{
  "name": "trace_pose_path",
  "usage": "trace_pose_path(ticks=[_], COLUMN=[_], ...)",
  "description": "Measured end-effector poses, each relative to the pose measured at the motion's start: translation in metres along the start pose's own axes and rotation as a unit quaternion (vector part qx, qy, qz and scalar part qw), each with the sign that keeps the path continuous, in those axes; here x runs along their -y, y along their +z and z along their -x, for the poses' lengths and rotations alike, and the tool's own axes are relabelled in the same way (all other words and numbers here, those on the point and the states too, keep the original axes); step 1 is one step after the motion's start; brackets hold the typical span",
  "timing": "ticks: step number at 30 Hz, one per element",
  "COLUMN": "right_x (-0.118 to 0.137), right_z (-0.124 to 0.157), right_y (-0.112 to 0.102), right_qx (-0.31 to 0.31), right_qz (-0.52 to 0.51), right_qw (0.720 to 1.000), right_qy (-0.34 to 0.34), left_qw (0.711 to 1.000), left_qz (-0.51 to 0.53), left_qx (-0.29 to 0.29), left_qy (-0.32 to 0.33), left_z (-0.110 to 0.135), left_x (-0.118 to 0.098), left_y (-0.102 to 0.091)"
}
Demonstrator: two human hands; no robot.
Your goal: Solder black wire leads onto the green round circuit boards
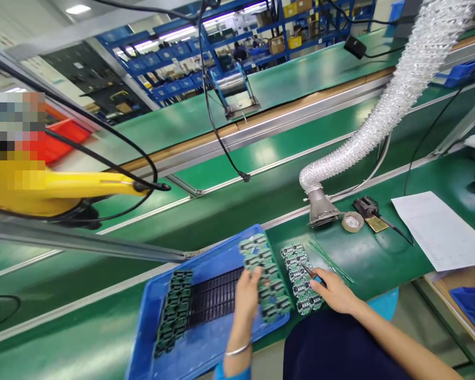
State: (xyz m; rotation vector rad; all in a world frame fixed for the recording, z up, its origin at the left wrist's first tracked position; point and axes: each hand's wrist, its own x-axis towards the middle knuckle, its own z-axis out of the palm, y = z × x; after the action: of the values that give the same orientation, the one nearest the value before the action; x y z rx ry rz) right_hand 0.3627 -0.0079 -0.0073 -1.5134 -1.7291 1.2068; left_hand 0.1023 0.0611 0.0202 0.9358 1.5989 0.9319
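Handheld green circuit panel (271, 284), tilted, blurred

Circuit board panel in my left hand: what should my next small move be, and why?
I'd probably lift the held circuit board panel with your left hand, clear of the blue tray: from here it overlaps the tray's rim, and a second circuit board panel lies beside it on the green bench, under the blue-handled tool in your right hand.
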Motion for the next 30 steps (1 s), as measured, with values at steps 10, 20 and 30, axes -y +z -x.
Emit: trace_pose_path(ticks=[10, 20, 30], right_x=[0.003, -0.017, -0.089], right_z=[0.008, 0.000, -0.021], right_y=[-0.012, -0.017, -0.024], right_qx=[-0.017, 0.142, 0.023], right_qz=[0.043, -0.204, 0.197], right_qw=[0.999, 0.969, 0.961], right_qy=[0.011, -0.005, 0.193], left_qw=[0.983, 0.930, 0.998], left_qz=[0.163, 0.323, 0.048], left_qx=[0.088, 0.136, 0.016], left_qy=[0.008, -0.107, 0.040], left_z=[0.026, 0.028, -0.003], left_x=[0.026, 0.041, 0.074], left_y=[0.084, 0.109, 0.115])
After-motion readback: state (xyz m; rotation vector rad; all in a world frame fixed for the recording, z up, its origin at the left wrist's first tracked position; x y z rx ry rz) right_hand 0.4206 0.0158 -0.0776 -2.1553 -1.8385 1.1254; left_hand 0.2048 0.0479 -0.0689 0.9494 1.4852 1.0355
